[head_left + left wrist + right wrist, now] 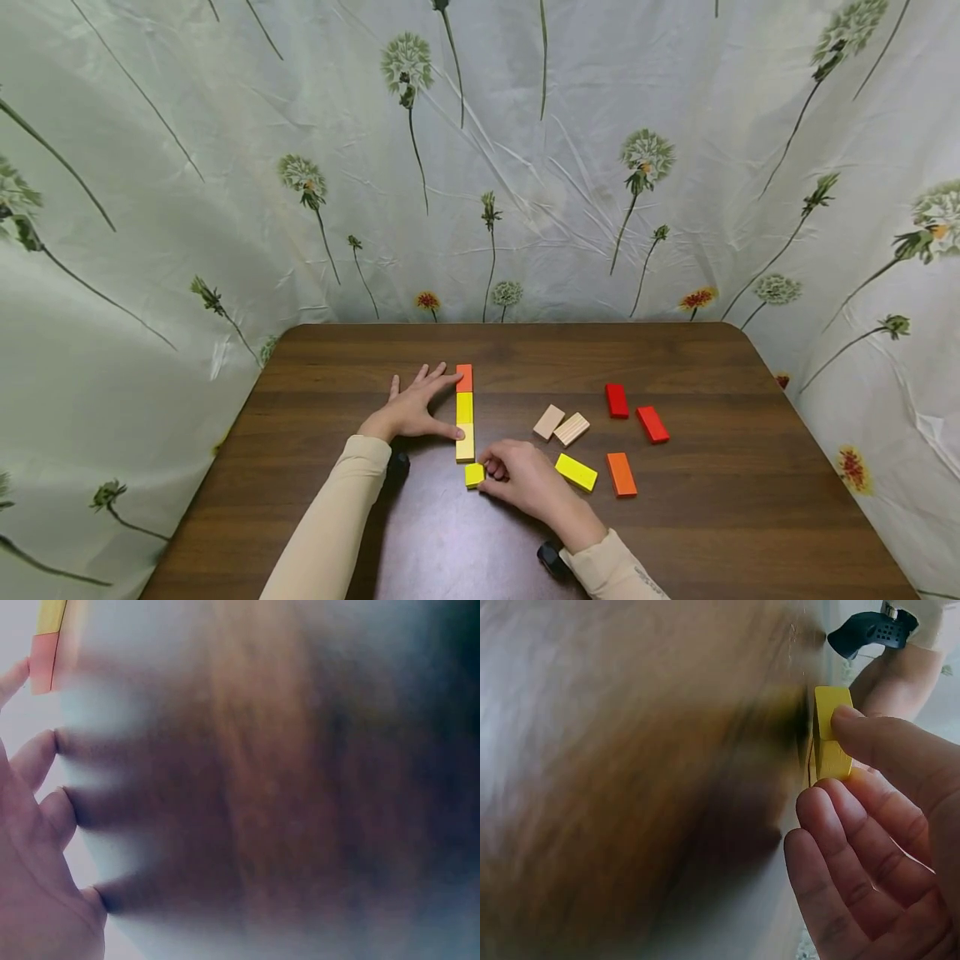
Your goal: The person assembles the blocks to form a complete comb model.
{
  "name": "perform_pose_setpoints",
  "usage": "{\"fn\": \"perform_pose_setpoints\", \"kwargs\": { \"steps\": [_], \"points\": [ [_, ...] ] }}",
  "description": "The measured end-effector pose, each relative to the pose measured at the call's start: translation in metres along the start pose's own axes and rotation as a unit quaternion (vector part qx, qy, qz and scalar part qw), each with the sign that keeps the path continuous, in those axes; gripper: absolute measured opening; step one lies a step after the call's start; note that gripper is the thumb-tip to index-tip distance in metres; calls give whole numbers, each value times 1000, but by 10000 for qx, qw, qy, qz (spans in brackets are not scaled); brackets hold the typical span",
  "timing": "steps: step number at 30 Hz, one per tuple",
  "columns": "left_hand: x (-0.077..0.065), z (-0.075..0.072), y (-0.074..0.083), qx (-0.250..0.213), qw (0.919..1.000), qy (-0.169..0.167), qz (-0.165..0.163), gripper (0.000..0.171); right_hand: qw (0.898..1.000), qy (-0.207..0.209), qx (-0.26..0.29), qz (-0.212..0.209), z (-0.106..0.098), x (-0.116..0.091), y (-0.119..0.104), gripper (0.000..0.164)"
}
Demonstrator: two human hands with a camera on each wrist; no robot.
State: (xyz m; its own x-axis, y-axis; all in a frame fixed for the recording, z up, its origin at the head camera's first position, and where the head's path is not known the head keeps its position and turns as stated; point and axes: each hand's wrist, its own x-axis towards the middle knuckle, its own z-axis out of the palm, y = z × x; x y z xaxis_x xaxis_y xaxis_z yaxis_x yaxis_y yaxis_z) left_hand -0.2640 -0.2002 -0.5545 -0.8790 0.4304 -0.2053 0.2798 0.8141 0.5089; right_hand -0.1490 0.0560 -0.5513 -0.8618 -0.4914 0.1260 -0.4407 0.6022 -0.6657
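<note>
A straight row on the table is made of an orange-red block (466,383) at the far end, a yellow block (465,407) in the middle and a pale wooden block (466,448) nearest me. My left hand (411,412) lies along its left side with fingers spread, the index fingertip at the orange-red block and the thumb at the pale one. Just below the row's near end, my right hand (528,479) pinches another yellow block (832,709) between thumb and fingers. The right wrist view shows the thumb on its face, with the other fingers loosely curled below.
Right of my right hand lie two light wooden blocks (549,422), a yellow block (577,472), an orange block (622,475) and two red blocks (617,401). The brown table (750,500) ends at a flower-patterned curtain (525,167) behind.
</note>
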Motion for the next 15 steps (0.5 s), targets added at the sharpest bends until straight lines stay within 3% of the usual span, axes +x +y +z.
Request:
{"fn": "perform_pose_setpoints", "kwargs": {
  "steps": [15],
  "points": [
    [-1, -2, 3, -4, 10000, -36, -53, 112, 10000, -48, -44, -17, 7, 6, -6, 23]
  ]
}}
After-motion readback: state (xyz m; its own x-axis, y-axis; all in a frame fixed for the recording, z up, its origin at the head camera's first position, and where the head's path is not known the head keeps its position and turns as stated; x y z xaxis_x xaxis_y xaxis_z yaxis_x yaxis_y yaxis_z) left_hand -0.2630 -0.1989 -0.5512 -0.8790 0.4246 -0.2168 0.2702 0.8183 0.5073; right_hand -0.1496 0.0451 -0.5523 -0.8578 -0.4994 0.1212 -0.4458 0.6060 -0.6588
